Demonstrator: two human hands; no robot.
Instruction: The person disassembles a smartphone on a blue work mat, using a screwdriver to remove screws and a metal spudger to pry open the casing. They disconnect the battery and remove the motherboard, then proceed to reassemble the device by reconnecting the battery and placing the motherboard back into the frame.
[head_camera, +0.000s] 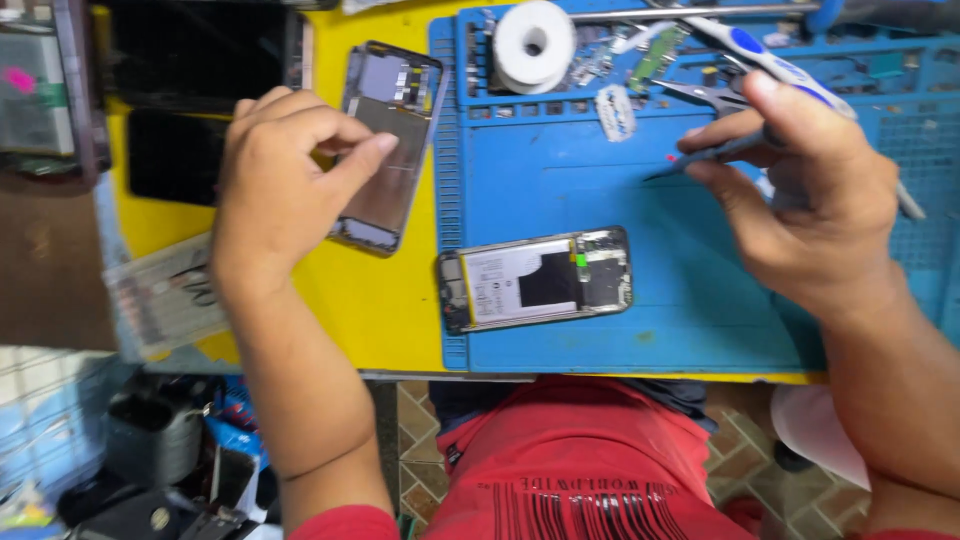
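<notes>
- The right hand (800, 200) is curled shut around a slim dark tool, tweezers (715, 155) by the look of them. The thumb and first fingers pinch the shaft, and the tip points left and slightly down over the blue work mat (560, 190).
- A tiny red speck (669, 158) sits near the tool's tip. It is too small to tell whether it is held there or lying on the mat.
- The left hand (275, 185) is loosely closed, with thumb and forefinger brought together as if pinching something very small. Nothing can be made out between them, so I cannot tell whether it holds anything.
- Just under and beside the left fingertips lies an opened phone frame (395, 130) on the yellow tabletop (375, 300).
- Between the two hands, nearer the body, an opened phone (540, 278) lies flat with its insides upward, straddling the mat's left edge. Neither hand touches it.
- Judged from this, the work is at a small-part stage, with a screw or tiny piece being handled between frame and phone.
- The next move calls for a steady tool tip and a fine grip, since so small a part could easily drop.
- Beyond the right hand, at the far edge of the mat, lie a white tape roll (534, 45), a white-and-blue tool (760, 55), loose small parts and a pair of scissors (705, 95).
- Beyond the left hand lie dark phone screens (175, 155); to its outside lies a striped flat pack (165, 295).
</notes>
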